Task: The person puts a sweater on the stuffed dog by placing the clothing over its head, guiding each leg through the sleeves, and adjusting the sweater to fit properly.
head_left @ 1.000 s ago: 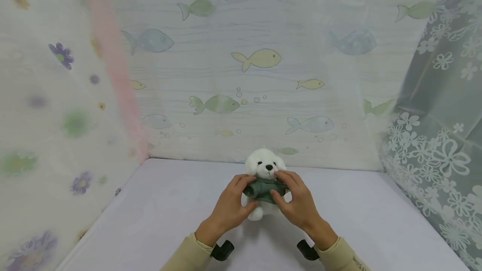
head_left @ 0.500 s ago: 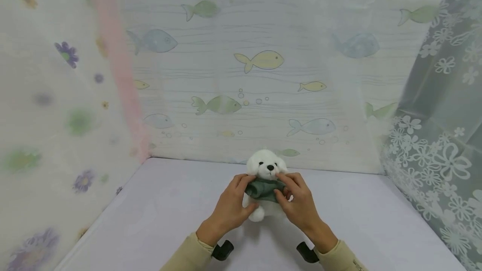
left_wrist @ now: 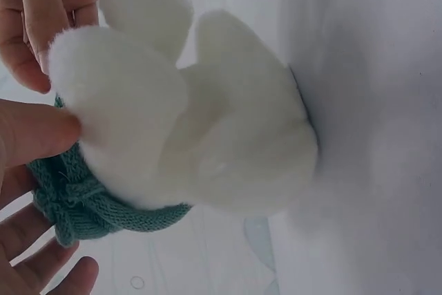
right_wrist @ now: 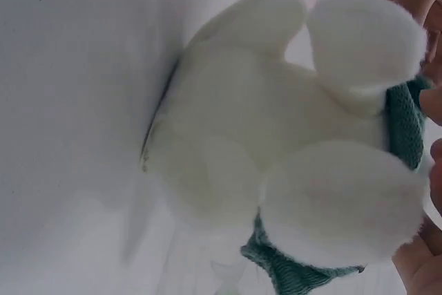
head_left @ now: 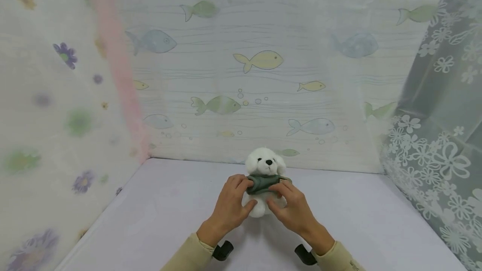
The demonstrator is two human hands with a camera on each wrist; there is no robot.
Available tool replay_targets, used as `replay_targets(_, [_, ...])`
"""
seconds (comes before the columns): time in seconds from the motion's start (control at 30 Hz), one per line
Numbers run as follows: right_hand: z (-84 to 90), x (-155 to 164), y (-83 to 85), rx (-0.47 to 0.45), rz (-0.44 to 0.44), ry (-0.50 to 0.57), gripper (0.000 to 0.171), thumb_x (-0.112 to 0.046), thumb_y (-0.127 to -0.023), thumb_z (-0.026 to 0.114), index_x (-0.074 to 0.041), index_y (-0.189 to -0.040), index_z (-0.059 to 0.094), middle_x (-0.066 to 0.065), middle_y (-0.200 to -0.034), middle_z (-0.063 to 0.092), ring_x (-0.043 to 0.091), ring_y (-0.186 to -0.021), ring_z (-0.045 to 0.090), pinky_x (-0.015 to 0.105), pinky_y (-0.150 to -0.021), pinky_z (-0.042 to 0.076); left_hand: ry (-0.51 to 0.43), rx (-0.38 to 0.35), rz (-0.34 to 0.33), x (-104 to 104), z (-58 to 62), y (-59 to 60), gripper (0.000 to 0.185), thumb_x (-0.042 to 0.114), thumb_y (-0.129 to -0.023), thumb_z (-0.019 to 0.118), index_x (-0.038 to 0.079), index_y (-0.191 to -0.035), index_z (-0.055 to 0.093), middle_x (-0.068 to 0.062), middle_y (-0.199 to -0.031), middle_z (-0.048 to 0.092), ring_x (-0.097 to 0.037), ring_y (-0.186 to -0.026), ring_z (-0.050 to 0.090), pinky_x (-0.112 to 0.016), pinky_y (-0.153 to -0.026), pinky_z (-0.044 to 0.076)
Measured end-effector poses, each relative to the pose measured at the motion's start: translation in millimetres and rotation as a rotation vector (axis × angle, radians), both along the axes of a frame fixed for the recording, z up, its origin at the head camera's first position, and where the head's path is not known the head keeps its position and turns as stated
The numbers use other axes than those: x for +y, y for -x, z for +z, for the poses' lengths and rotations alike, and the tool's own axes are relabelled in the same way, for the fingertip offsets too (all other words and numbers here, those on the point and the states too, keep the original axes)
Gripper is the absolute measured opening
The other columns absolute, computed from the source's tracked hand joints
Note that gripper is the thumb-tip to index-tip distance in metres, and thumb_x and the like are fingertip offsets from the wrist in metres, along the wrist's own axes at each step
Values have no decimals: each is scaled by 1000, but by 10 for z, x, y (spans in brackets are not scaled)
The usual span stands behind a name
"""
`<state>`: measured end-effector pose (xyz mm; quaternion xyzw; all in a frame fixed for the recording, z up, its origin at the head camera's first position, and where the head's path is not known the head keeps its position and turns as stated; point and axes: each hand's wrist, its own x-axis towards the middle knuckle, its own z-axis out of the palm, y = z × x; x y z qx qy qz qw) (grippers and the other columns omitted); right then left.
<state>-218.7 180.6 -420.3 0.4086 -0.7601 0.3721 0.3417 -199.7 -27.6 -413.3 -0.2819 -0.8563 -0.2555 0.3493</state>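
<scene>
On the lilac table (head_left: 158,216), fish-print curtain (head_left: 256,74) behind.

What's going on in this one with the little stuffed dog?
A person has both hands on a white plush dog sitting upright on a pale table. The left hand and right hand each pinch a side of the green knitted sweater, which is bunched in a roll high around the toy's chest, just under the head. The belly and legs below it are bare.

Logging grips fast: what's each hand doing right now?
Left hand: grips the green knitted sweater on the white plush dog.
Right hand: pinches the same sweater.
</scene>
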Motion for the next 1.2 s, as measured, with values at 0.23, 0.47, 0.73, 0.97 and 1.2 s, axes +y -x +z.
replay_targets(0.23, [-2, -33, -46, -42, 7, -95, 27, -10, -76, 78, -6, -100, 66, -3, -85, 60, 28, -111, 57, 41, -95, 45, -43, -64, 22, -5, -3, 17, 47, 12, -70, 85, 5, -110, 60, -7, -110, 63, -27, -116, 54, -41, -97, 44])
replay_targets(0.47, [-27, -39, -47, -46, 7, -149, 27, -19, -77, 79, -11, -100, 66, -4, -94, 63, 29, -117, 52, 43, -94, 45, -75, -119, 29, -11, -18, 34, 53, 16, -74, 83, 6, -116, 52, -5, -106, 62, -18, -99, 59, -37, -84, 49])
replay_targets(0.73, [-43, -73, -39, 0, -32, -196, 37, -19, -72, 82, -11, -104, 67, -2, -101, 68, 29, -119, 51, 45, -95, 45, -76, -166, 28, -11, 14, -5, 65, 17, -75, 82, 4, -128, 45, -5, -107, 63, -21, -98, 59, -39, -82, 48])
replay_targets(0.97, [-56, -98, -33, 3, -92, -165, 35, -4, -73, 80, -7, -105, 66, 0, -103, 66, 23, -113, 54, 40, -90, 48, -60, -194, 1, -7, 7, -17, 81, 19, -74, 83, 7, -139, 37, -3, -108, 62, -20, -102, 57, -41, -86, 46])
replay_targets(1.2, [-48, -113, -60, 5, -120, -45, 42, -1, -72, 79, -7, -110, 64, 0, -94, 61, 19, -100, 53, 38, -83, 45, -30, -90, -29, 45, 34, -46, 85, 15, -67, 88, 5, -138, 42, -1, -105, 61, -23, -113, 49, -45, -99, 36])
